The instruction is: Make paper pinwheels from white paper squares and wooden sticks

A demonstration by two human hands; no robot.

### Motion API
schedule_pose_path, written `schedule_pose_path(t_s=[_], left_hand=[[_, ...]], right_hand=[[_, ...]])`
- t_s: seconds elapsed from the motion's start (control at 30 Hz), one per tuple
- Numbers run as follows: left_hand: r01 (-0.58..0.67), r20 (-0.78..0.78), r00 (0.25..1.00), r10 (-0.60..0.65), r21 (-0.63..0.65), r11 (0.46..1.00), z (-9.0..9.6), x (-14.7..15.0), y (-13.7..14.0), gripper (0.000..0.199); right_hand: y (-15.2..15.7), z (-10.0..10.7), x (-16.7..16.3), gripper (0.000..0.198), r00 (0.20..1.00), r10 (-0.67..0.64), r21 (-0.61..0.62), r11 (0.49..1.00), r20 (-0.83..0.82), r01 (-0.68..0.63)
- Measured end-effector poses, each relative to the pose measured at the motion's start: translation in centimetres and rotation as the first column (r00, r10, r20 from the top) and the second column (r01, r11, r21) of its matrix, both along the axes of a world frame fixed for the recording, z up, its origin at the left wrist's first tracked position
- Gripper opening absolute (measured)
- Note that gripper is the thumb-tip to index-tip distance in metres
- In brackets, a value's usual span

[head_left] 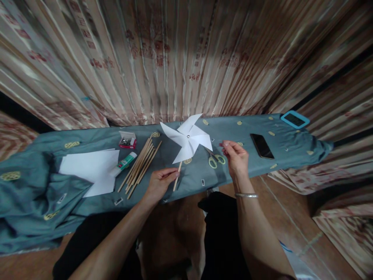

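Note:
A white paper pinwheel with a shiny pin at its centre stands up over the cloth. Its thin wooden stick is pinched between the thumb and fingers of my left hand. To the right of the pinwheel, apart from it, my right hand is raised with its fingers curled together; whether anything small is in them I cannot make out. Scissors with yellow-green handles lie between the pinwheel and my right hand, their blades partly hidden behind the paper.
A bundle of wooden sticks, a glue stick, an opened small box of pins and white paper sheets lie at left on the green cloth. A phone and a blue-framed device lie at right. Curtains hang behind.

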State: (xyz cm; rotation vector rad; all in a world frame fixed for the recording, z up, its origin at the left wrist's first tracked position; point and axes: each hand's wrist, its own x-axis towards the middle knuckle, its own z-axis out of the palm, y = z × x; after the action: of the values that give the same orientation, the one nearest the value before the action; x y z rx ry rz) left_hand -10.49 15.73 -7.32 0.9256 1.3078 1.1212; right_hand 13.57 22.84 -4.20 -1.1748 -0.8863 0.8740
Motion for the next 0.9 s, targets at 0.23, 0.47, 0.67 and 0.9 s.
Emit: schedule_pose_path(t_s=[0.23, 0.47, 0.67, 0.9], left_hand=[[0.043, -0.007, 0.999, -0.043, -0.026, 0.999, 0.2, 0.3, -0.2, 0.025], [0.021, -0.026, 0.999, -0.022, -0.012, 1.0, -0.1, 0.1, -0.1, 0.032], [0.009, -0.034, 0.999, -0.009, 0.005, 1.0, -0.1, 0.1, 0.0, 0.033], [-0.018, -0.041, 0.999, 0.02, 0.026, 0.999, -0.2, -0.1, 0.1, 0.034]], right_hand=[[0.4, -0.5, -0.6, 0.028, 0.996, 0.078, -0.055, 0.996, 0.045, -0.076], [0.3, -0.4, -1.3, 0.025, 0.994, 0.112, -0.099, 0.989, 0.002, -0.111], [-0.2, -0.4, -1.9, 0.025, 0.988, 0.15, -0.159, 0.977, 0.036, -0.142], [-0.7, -0.4, -2.9, 0.025, 0.975, 0.217, -0.174, 0.963, 0.039, -0.207]])
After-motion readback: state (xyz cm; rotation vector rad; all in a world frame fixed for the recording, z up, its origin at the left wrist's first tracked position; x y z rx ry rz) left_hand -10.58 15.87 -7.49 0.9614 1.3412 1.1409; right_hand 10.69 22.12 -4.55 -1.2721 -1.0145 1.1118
